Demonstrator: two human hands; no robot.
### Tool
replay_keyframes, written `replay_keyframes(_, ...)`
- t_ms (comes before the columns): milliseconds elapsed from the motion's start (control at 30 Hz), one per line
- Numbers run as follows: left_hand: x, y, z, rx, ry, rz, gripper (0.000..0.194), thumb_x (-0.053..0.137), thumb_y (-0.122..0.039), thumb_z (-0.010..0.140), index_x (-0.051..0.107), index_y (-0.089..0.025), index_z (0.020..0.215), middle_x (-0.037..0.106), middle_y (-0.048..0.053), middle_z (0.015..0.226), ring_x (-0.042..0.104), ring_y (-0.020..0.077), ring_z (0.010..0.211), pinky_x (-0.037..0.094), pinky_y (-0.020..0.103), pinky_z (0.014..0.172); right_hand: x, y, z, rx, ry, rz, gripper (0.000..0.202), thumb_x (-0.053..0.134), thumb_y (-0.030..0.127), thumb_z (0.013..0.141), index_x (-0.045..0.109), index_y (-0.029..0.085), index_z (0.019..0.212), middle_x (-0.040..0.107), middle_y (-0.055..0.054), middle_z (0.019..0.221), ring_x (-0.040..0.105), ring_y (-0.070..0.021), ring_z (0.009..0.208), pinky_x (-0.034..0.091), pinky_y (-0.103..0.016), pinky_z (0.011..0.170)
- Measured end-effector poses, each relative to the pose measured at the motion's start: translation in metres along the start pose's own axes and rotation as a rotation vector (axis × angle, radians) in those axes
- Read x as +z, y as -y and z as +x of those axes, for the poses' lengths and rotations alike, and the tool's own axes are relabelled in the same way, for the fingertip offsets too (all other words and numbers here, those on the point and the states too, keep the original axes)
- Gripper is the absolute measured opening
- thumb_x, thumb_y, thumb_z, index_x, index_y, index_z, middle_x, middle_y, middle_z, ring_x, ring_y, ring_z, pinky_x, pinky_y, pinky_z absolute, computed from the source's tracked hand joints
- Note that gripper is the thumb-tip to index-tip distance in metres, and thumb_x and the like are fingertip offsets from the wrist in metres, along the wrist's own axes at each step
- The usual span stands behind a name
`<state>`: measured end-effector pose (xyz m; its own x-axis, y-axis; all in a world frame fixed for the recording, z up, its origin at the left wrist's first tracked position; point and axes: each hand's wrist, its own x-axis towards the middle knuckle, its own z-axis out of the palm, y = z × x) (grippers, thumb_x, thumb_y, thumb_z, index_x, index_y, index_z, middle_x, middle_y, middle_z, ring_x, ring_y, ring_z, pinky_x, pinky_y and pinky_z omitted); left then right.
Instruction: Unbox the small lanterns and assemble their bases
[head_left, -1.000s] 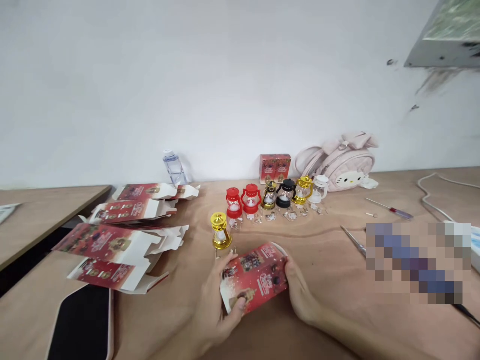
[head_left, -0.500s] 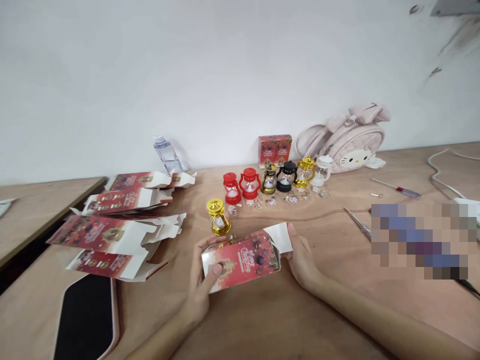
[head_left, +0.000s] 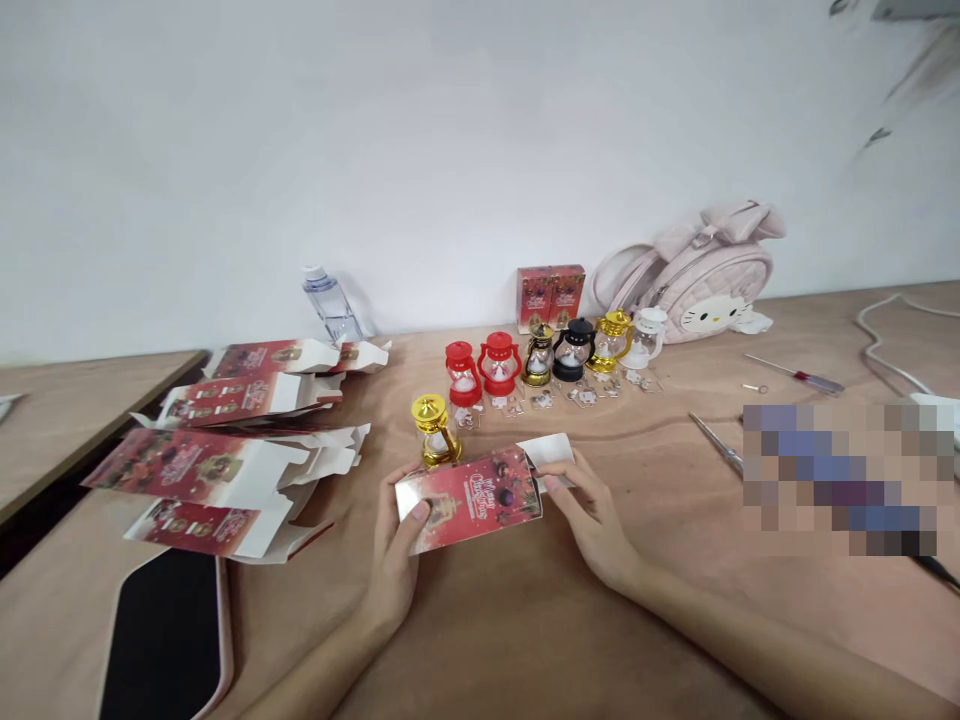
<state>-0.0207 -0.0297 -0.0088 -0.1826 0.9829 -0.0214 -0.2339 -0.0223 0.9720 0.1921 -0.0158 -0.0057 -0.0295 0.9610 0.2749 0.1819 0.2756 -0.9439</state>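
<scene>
Left hand (head_left: 397,545) grasps printed red rectangular cardboard box (head_left: 476,508) over brown tabletop (head_left: 480,650), short of back edge; right hand (head_left: 596,520) at its white cardboard end flap (head_left: 546,449), pinch unclear. Likely step: flap handling; next move needs steady left grip. Shiny gold lantern (head_left: 431,415) just beyond.

Red printed rectangular cardboard box (head_left: 480,505), white "Merry Christmas" lettering mid-face, gold lantern pic twd L end, dk purple bauble + green sprigs nr R end. Lies lengthwise L–R, R end a bit higher, printed face twd cam. R end open, white inner flap out. Held btwn both hands: L hand (head_left: 396,535) grips L end, thumb on face; R hand (head_left: 600,520) at open end, fingers by flap.
</scene>
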Motion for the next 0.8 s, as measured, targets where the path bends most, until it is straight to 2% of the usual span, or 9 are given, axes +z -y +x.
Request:
replay_keyframes(133,0.002,-0.002,0.0,-0.018,0.0,-0.038,0.054,0.069,-0.049,0.067,0.052,-0.022,0.111,0.062,0.002,0.099,0.06,0.0177,0.086,0.048,0.023,0.07,-0.001,-0.002,0.002,0.065,-0.02,-0.018,0.039,0.051,0.044,0.085,0.055,0.019,0.056,0.051,-0.002,0.077,0.049,-0.0177,0.078,0.042,-0.03,0.073)
replay_keyframes(200,0.004,-0.004,0.001,-0.03,-0.017,-0.062,0.052,0.07,-0.048,0.067,0.053,-0.021,0.108,0.062,0.002,0.096,0.061,0.0177,0.083,0.049,0.023,0.067,-0.002,-0.002,0.002,0.07,0.008,-0.013,0.038,0.053,0.045,0.083,0.057,0.019,0.055,0.051,-0.003,0.079,0.049,-0.0187,0.08,0.042,-0.031,0.074)
replay_keyframes(233,0.005,-0.005,0.001,-0.04,-0.033,-0.074,0.052,0.07,-0.048,0.067,0.053,-0.021,0.107,0.062,0.002,0.094,0.061,0.0178,0.081,0.049,0.024,0.065,-0.003,-0.002,0.002,0.064,0.028,0.003,0.033,0.055,0.045,0.082,0.062,0.02,0.06,0.053,-0.004,0.084,0.05,-0.0196,0.085,0.043,-0.032,0.077)
replay_keyframes(300,0.007,-0.007,0.002,-0.065,-0.056,-0.087,0.053,0.069,-0.049,0.066,0.052,-0.021,0.108,0.062,0.001,0.09,0.062,0.0182,0.076,0.05,0.026,0.064,-0.003,-0.003,0.001,0.049,0.074,0.051,0.02,0.06,0.04,0.08,0.069,0.024,0.085,0.052,-0.005,0.103,0.05,-0.0216,0.099,0.041,-0.035,0.088)
replay_keyframes(367,0.007,-0.007,0.002,-0.084,-0.053,-0.082,0.054,0.069,-0.049,0.067,0.051,-0.021,0.109,0.063,0.001,0.091,0.062,0.0191,0.077,0.051,0.029,0.065,-0.003,-0.004,0.001,0.053,0.098,0.092,0.035,0.063,0.035,0.078,0.062,0.03,0.112,0.048,-0.006,0.117,0.047,-0.0218,0.11,0.038,-0.037,0.096)
replay_keyframes(433,0.005,-0.006,0.002,-0.077,-0.025,-0.062,0.053,0.068,-0.049,0.069,0.05,-0.022,0.11,0.063,0.002,0.095,0.062,0.0202,0.083,0.051,0.03,0.071,-0.002,-0.006,0.001,0.069,0.097,0.116,0.045,0.063,0.032,0.078,0.055,0.032,0.122,0.046,-0.006,0.121,0.047,-0.0213,0.112,0.038,-0.037,0.097)
replay_keyframes(500,0.002,-0.003,0.002,-0.053,-0.001,-0.02,0.05,0.067,-0.048,0.071,0.05,-0.023,0.111,0.062,0.002,0.1,0.061,0.0207,0.09,0.05,0.03,0.076,-0.001,-0.007,0.002,0.081,0.086,0.11,0.036,0.064,0.032,0.076,0.063,0.029,0.112,0.051,-0.006,0.114,0.05,-0.0213,0.106,0.041,-0.036,0.092)
replay_keyframes(633,-0.004,0.0,0.001,-0.012,0.045,0.063,0.049,0.066,-0.044,0.073,0.05,-0.024,0.114,0.059,0.003,0.107,0.059,0.0206,0.095,0.048,0.028,0.079,0.001,-0.008,0.004,0.095,0.097,0.052,0.012,0.064,0.031,0.073,0.071,0.022,0.076,0.058,-0.004,0.092,0.054,-0.0208,0.09,0.045,-0.033,0.083)
replay_keyframes(800,-0.004,-0.001,0.0,0.024,0.086,0.071,0.051,0.067,-0.042,0.071,0.049,-0.024,0.115,0.056,0.005,0.109,0.06,0.0205,0.089,0.048,0.03,0.077,0.003,-0.007,0.005,0.139,0.079,0.126,0.012,0.061,0.027,0.071,0.069,0.019,0.071,0.058,-0.004,0.091,0.056,-0.0193,0.083,0.047,-0.029,0.071)
